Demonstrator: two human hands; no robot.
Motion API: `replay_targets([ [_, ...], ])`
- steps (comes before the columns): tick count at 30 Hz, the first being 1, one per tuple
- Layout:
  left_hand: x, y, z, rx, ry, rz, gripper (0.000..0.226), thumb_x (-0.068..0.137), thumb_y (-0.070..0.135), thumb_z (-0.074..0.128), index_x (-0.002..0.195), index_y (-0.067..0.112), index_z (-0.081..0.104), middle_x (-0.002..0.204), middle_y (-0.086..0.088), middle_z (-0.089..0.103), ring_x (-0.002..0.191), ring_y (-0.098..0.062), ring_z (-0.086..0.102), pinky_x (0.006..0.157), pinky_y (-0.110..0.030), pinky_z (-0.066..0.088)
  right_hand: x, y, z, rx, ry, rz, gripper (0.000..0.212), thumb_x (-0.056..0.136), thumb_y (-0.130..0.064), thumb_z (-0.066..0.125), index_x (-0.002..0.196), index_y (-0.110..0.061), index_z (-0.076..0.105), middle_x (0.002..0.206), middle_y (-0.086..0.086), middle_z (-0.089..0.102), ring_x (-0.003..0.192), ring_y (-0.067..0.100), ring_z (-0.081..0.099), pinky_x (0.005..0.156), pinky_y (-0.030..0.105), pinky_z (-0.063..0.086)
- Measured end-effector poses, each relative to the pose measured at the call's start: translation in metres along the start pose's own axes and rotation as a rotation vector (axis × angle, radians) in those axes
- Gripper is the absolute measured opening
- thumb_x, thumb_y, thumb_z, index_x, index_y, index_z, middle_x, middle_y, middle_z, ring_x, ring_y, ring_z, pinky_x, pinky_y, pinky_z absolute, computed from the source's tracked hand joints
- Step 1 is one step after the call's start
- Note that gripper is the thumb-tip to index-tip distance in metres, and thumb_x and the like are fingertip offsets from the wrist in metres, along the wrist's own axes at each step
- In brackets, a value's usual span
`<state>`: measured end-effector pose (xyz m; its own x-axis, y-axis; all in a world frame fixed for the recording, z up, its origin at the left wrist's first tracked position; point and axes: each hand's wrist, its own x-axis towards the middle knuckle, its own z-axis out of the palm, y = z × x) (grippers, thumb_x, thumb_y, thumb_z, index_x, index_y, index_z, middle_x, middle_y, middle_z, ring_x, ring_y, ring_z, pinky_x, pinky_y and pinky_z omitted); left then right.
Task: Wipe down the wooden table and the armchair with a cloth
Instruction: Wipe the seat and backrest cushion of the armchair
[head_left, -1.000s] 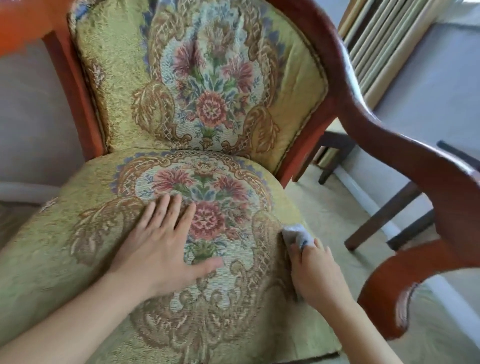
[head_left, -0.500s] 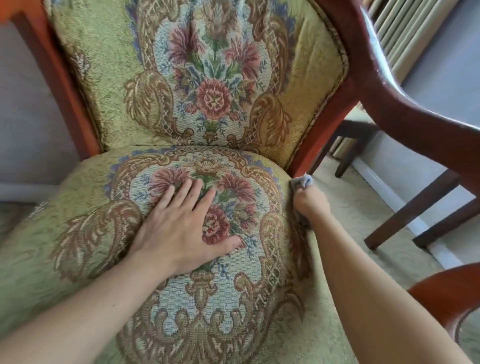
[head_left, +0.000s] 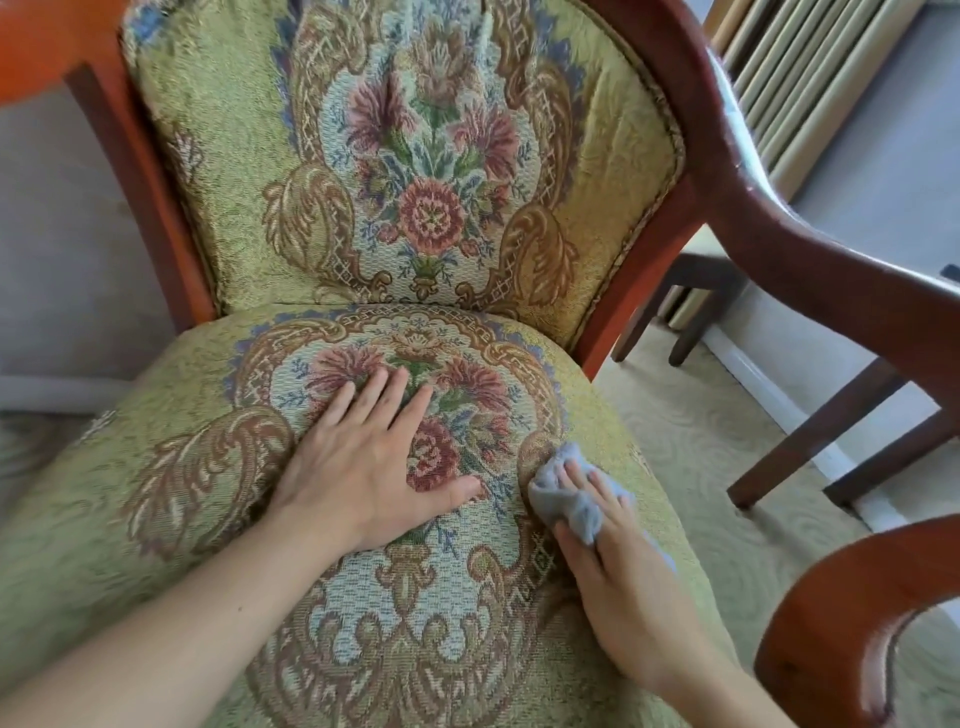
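Observation:
An armchair (head_left: 218, 208) with green-gold floral upholstery and a reddish wooden frame fills the view. My left hand (head_left: 363, 467) lies flat and open on the middle of the seat cushion, fingers spread over the flower pattern. My right hand (head_left: 618, 577) presses a crumpled grey-blue cloth (head_left: 566, 491) onto the right side of the seat, fingers wrapped over it. The cloth touches the fabric just right of my left thumb.
The chair's curved wooden right armrest (head_left: 810, 260) arcs across the right, its front end (head_left: 852, 613) low at the right. Dark wooden table legs (head_left: 815, 431) stand beyond it on pale patterned carpet. A radiator (head_left: 810, 67) and grey wall are behind.
My right hand with the cloth went back along the seat's right edge to its rear corner, then came forward and inward onto the seat top. My left hand stayed pressed flat on the seat.

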<state>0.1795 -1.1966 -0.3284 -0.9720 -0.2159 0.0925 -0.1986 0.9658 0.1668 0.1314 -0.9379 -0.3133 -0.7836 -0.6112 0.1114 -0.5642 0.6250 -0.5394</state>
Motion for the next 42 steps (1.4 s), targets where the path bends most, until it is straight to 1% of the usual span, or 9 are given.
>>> replay_targets([
  [9, 0.000, 0.001, -0.002, -0.013, 0.013, -0.003, 0.116, 0.064, 0.103, -0.007, 0.157, 0.034, -0.017, 0.165, 0.005, -0.024, 0.152, -0.013, -0.023, 0.128, -0.041, -0.007, 0.176, 0.009, 0.002, -0.106, 0.068, 0.125, 0.029, 0.105, -0.027, 0.033, 0.104, -0.008, 0.055, 0.118, 0.020, 0.053, 0.112, 0.039, 0.050, 0.097, 0.045, 0.039],
  [12, 0.000, 0.001, -0.001, -0.011, 0.006, -0.003, 0.115, 0.066, 0.102, -0.007, 0.158, 0.033, -0.016, 0.165, 0.005, -0.024, 0.153, -0.013, -0.023, 0.128, -0.042, -0.005, 0.218, 0.002, 0.004, -0.204, 0.008, 0.114, 0.040, 0.106, -0.030, 0.032, 0.132, -0.005, 0.048, 0.140, 0.022, 0.044, 0.132, 0.041, 0.034, 0.103, 0.041, 0.026],
  [16, 0.001, 0.000, -0.002, -0.015, -0.003, -0.004, 0.112, 0.071, 0.099, -0.004, 0.159, 0.031, -0.014, 0.166, 0.004, -0.022, 0.154, -0.013, -0.022, 0.128, -0.042, -0.005, 0.195, -0.003, 0.006, -0.137, 0.002, -0.023, 0.011, 0.105, -0.036, 0.036, 0.101, -0.027, 0.043, 0.106, -0.001, 0.048, 0.114, 0.032, 0.048, 0.077, 0.032, 0.030],
  [20, -0.002, 0.003, -0.004, -0.007, -0.009, -0.031, 0.102, 0.080, 0.092, -0.004, 0.160, 0.030, -0.012, 0.167, 0.003, -0.020, 0.154, -0.015, -0.019, 0.128, -0.043, -0.005, 0.111, -0.007, 0.009, -0.022, -0.028, -0.200, 0.044, 0.105, -0.040, 0.034, 0.146, -0.028, 0.040, 0.150, -0.021, 0.027, 0.143, -0.001, 0.011, 0.115, 0.023, 0.012],
  [28, -0.015, 0.010, -0.017, -0.024, -0.083, -0.189, 0.088, 0.090, 0.078, -0.001, 0.162, 0.027, -0.006, 0.169, 0.001, -0.016, 0.156, -0.021, -0.016, 0.127, -0.045, -0.008, -0.047, -0.035, 0.022, 0.060, -0.078, -0.222, 0.050, 0.103, -0.029, 0.035, 0.152, -0.019, 0.032, 0.161, -0.004, 0.025, 0.151, 0.020, 0.013, 0.123, 0.041, 0.003],
  [31, -0.023, 0.009, -0.020, -0.032, -0.122, -0.184, 0.087, 0.091, 0.077, -0.003, 0.161, 0.027, -0.010, 0.168, 0.001, -0.019, 0.156, -0.020, -0.017, 0.128, -0.045, -0.006, -0.046, -0.051, 0.011, 0.334, -0.105, 0.035, 0.041, 0.103, -0.037, 0.037, 0.139, -0.026, 0.052, 0.147, -0.010, 0.049, 0.142, 0.010, 0.034, 0.118, 0.034, 0.022],
  [34, -0.031, 0.010, -0.027, -0.022, -0.199, -0.180, 0.086, 0.090, 0.077, -0.006, 0.161, 0.027, -0.013, 0.168, 0.000, -0.022, 0.154, -0.019, -0.023, 0.127, -0.043, -0.008, -0.015, -0.063, -0.017, 0.653, 0.006, 0.416, 0.045, 0.092, -0.060, 0.039, 0.069, -0.026, 0.055, 0.067, -0.018, 0.053, 0.064, -0.002, 0.048, 0.063, 0.026, 0.037],
  [37, -0.032, 0.017, -0.048, -0.066, -0.286, -0.206, 0.091, 0.087, 0.081, -0.008, 0.161, 0.028, -0.011, 0.168, 0.000, -0.016, 0.155, -0.018, -0.016, 0.126, -0.036, -0.008, 0.030, -0.071, -0.050, 0.828, 0.082, 0.528, 0.060, 0.093, -0.057, 0.041, 0.079, 0.001, 0.050, 0.072, 0.006, 0.048, 0.068, 0.017, 0.045, 0.064, 0.036, 0.036],
  [42, -0.002, 0.032, -0.124, -0.087, -0.272, -0.254, 0.091, 0.085, 0.084, -0.010, 0.161, 0.034, -0.006, 0.168, 0.006, -0.015, 0.156, -0.015, -0.008, 0.121, -0.033, -0.003, 0.098, -0.100, -0.116, 0.942, 0.135, 0.540, 0.037, 0.099, -0.049, 0.041, 0.082, -0.025, 0.063, 0.080, -0.010, 0.065, 0.077, 0.004, 0.060, 0.072, 0.026, 0.047],
])
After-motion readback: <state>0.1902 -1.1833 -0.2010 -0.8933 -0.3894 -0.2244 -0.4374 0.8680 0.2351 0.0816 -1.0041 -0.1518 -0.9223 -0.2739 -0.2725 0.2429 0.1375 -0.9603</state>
